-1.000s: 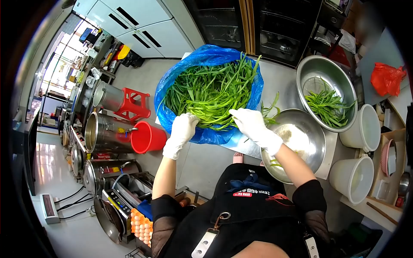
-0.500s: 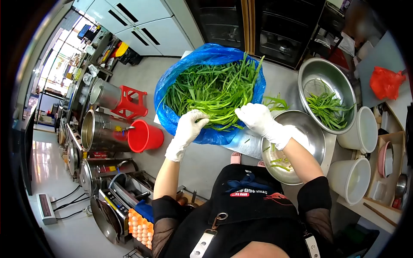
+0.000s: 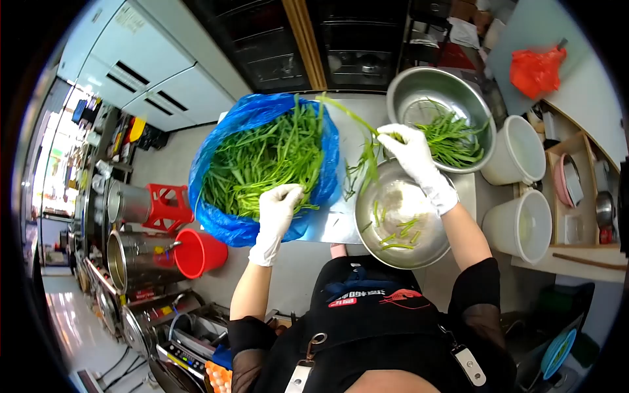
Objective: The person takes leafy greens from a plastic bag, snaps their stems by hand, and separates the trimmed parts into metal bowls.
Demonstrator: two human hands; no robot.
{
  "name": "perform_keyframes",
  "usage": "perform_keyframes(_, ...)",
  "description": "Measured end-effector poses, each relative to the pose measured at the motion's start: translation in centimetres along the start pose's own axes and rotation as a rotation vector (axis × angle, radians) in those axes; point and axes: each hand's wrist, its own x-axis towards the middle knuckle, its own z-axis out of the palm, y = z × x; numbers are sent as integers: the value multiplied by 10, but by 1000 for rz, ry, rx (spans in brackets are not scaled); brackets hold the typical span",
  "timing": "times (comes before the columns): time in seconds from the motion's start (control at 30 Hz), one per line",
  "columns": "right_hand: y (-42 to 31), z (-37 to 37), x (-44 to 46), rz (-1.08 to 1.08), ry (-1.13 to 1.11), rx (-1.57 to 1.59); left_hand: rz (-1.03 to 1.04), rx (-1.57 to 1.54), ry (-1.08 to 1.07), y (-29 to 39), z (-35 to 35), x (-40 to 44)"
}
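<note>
My left hand (image 3: 279,211), in a white glove, is pinched closed at the near edge of a heap of water spinach (image 3: 262,157); whatever lies between its fingertips is hidden. The heap fills an open blue plastic bag (image 3: 216,221). My right hand (image 3: 414,156), also gloved, grips a long water spinach stem (image 3: 347,110) that reaches up and left, with leaves hanging below. Beneath that hand is a steel bowl (image 3: 367,243) with short cut-looking stem pieces (image 3: 401,237). Behind it, a larger steel basin (image 3: 397,98) contains leafy greens (image 3: 452,139).
The bag and bowls stand on a metal-topped table (image 3: 327,226). To the right are two white buckets (image 3: 517,226) and a wooden tray (image 3: 557,213). On the left are a red bucket (image 3: 196,254), a red stool (image 3: 164,208) and large steel pots (image 3: 134,262).
My right hand has moved from the bag to above the steel bowl, with a stem in its fingers. The left hand remains at the bag's near side. The camera view has shifted right.
</note>
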Motion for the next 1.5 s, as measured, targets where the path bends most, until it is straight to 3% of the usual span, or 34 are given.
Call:
perform_keyframes(0.07,-10,-21,8,182,-59,114,104,296,-76,10,15,4)
perform_keyframes(0.1,-11,-27,10,209,-106,131,505,621,97,9,19,11)
perform_keyframes(0.23,-13,-30,12,223,-309,161,852,670,344,70,28,36)
perform_keyframes(0.3,-9,-21,11,125,-410,197,942,690,293,93,29,42)
perform_keyframes(0.37,-6,-15,11,252,-483,244,1001,702,213,95,28,50)
perform_keyframes(0.43,-2,-10,11,222,-475,200,927,653,124,83,22,53)
perform_keyframes(0.63,11,8,-11,-123,8,-215,816,483,122,56,15,51)
perform_keyframes(0.9,7,34,-22,-291,28,-399,741,361,134,54,18,36)
perform_keyframes(1.17,15,42,-20,-238,106,-449,352,336,-75,62,17,20)
perform_keyframes(1.3,20,36,-22,-253,69,-441,366,441,-55,47,17,22)
perform_keyframes(1.37,25,34,-22,-187,55,-372,243,403,-72,48,20,21)
perform_keyframes(1.43,41,34,-18,16,23,-53,110,340,-117,51,23,19)
perform_keyframes(1.5,52,32,-13,189,34,255,131,348,-94,38,28,21)
